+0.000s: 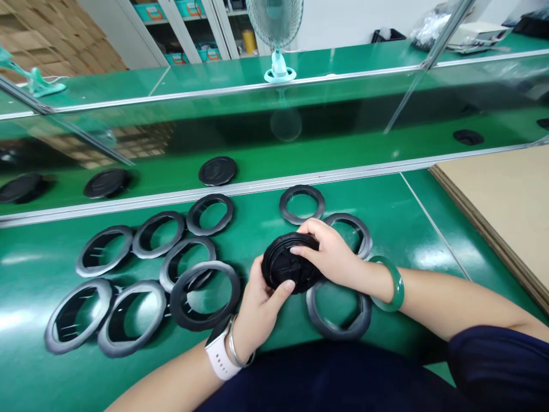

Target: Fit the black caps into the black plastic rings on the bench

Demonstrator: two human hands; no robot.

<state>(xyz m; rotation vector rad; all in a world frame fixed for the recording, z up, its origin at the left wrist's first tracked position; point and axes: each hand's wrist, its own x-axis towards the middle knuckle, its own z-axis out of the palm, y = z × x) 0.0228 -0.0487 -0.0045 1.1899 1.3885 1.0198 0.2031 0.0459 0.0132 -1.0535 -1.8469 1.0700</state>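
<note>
Both of my hands grip a round black plastic part [283, 257], held tilted above the green table. My left hand [261, 303] holds its lower left rim, with the thumb pressed on the near edge. From the right, my right hand [328, 252] has its fingers over the far rim and its thumb on the inner face. Under and beside my right hand lie black rings [364, 240], one of them partly covered by it. Another black ring [315, 312] lies just below the held part. Left of my left hand rests a larger dark ring [180, 312] among several others.
Beyond a metal rail [257, 180], round black parts [218, 171] sit on a green belt-like strip. Flat cardboard [506, 206] lies at the right. A small fan [277, 34] stands on the shelf above the clear panel. Several rings [103, 252] cover the table's left side.
</note>
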